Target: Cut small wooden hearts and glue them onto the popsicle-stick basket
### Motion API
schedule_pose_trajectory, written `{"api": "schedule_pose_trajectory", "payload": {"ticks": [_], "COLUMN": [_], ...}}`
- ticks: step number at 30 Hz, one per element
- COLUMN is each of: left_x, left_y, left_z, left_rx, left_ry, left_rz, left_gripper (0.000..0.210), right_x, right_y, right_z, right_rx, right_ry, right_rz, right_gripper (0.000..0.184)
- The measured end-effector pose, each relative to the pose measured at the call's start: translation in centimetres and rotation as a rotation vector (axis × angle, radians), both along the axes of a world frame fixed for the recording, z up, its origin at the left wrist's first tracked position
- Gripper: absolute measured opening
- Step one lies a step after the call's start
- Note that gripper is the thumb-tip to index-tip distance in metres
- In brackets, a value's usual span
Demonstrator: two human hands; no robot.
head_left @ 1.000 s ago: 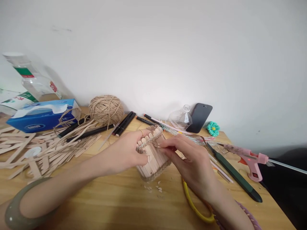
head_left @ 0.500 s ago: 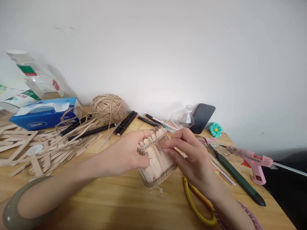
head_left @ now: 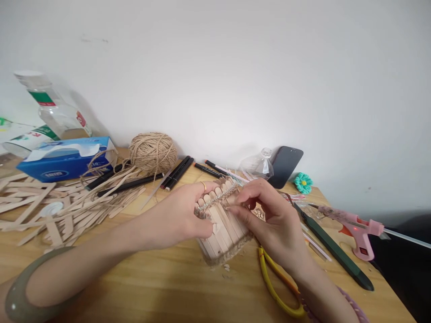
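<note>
Left hand (head_left: 183, 213) grips the pale wooden-stick box with twine-trimmed edges (head_left: 222, 233), tilted over the brown wooden table (head_left: 151, 278); right hand's (head_left: 274, 220) grip looks narrow, contents unclear. Steady bracing should help!

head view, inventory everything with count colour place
Wall: 1, white, back
Table: 1, tan, below
Box: 1, pale wood, centre
Chips: few, pale, near box
Sticks: many, pale, left
Cap: 1, white, among sticks
Tissue box: 1, blue, left
Bottle: 1, clear, back left
Cup: 1, white-green, far left
Twine ball: 1, brown, back left
Pens: several, black, left and centre
Phone: 1, black, against wall
Clear vessel: 1, transparent, beside phone
Flower: 1, teal, right of phone
Glue gun: 1, pink, right
Knife: 1, dark green, right
Loop handle: 1, yellow, lower right
Strips: several, pale, beside knife
Bangle: 1, olive, lower left
Left hand: 1, gripping box
Right hand: 1, at box
</note>
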State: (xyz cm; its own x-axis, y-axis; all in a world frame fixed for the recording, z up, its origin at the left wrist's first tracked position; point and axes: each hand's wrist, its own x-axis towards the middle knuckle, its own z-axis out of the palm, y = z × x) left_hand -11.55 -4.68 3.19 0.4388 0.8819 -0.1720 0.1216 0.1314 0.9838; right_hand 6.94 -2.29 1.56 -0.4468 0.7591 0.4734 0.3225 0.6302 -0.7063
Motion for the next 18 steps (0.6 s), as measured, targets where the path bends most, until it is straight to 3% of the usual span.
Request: {"api": "schedule_pose_trajectory", "payload": {"ticks": [4,10,18], "left_x": [0.05,-0.03,0.05], "left_y": [-0.11,-0.22,-0.29], "left_z": [0.10,0.21,0.05], "left_rx": [0.016,0.018,0.020], "left_ry": [-0.012,-0.016,-0.013], "left_rz": [0.009,0.008,0.008], "left_gripper": [0.038,0.037,0.040], "right_x": [0.19,0.20,-0.03], "right_y": [-0.10,-0.65,-0.77], "right_z": [0.09,-0.39,-0.21], "right_rx": [-0.151,-0.037,0.004], "right_ry": [0.116,0.130,0.016], "right_rz": [0.025,0.006,-0.013], "right_gripper": [0.005,0.019,0.019]}}
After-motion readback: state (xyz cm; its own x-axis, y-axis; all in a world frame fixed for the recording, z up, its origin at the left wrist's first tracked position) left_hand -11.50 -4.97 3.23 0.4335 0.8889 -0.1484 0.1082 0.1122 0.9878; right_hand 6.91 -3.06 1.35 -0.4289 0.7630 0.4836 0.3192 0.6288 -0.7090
